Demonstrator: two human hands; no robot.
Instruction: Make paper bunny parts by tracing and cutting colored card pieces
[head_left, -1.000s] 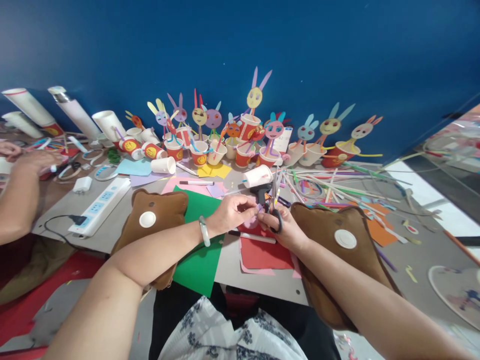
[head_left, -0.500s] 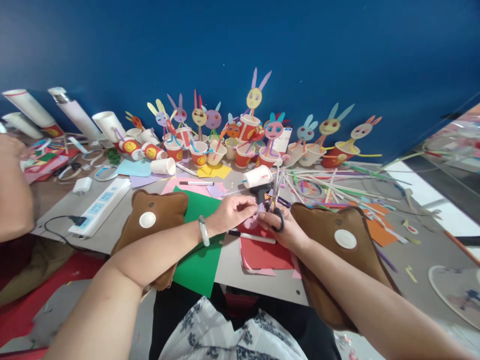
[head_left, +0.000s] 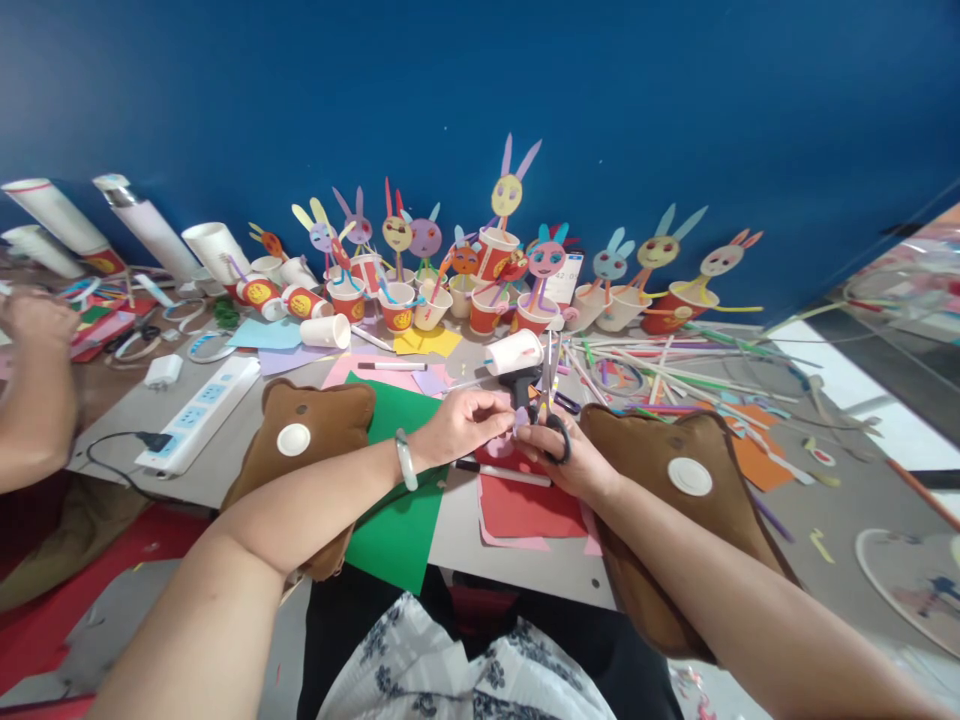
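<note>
My left hand pinches a small piece of light purple paper over the middle of the table. My right hand has the black-handled scissors hooked on its fingers, blades pointing up and away. The thumb and fingertips of that hand also touch the purple paper. Beneath both hands lie red paper sheets with pink ones under them, and a white marker rests on top. A green sheet is under my left wrist.
Brown cushioned pads flank the hands. Paper cups with paper rabbit heads line the blue wall. Behind my hands are a black glue gun and a tipped cup. A power strip and another person's arm are left.
My hands stay almost still, both on the purple paper. At the far left, the other person's arm and hand have moved further into view.
</note>
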